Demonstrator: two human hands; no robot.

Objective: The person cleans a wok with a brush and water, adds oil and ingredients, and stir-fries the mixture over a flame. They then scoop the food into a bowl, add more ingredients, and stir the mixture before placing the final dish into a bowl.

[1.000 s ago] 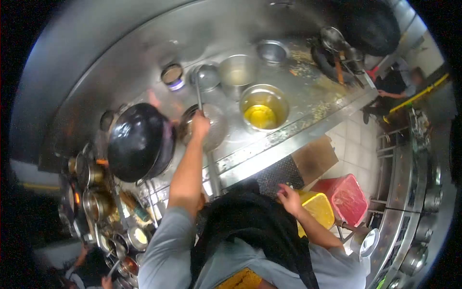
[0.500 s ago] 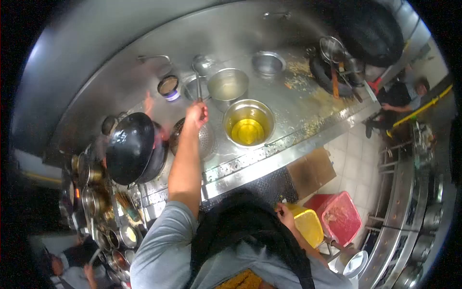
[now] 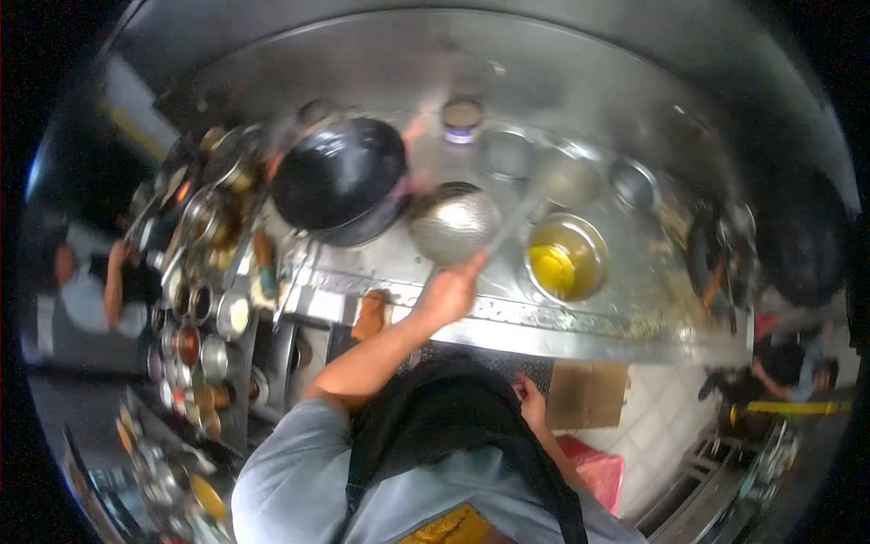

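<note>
A long steel ladle (image 3: 535,195), blurred, slants across the counter (image 3: 580,322) near its front edge, bowl beside the pot of yellow oil (image 3: 564,261). Left hand (image 3: 449,292) fingers grip its handle end. Right hand (image 3: 530,399) hangs low, grip unclear.

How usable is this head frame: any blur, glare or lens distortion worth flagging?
Head view: strong fisheye curvature with a black vignette; motion blur smears the ladle and the left hand gripping it; glare washes the steel backsplash; the black wok and oil pot stay readable; edges are dim.
</note>
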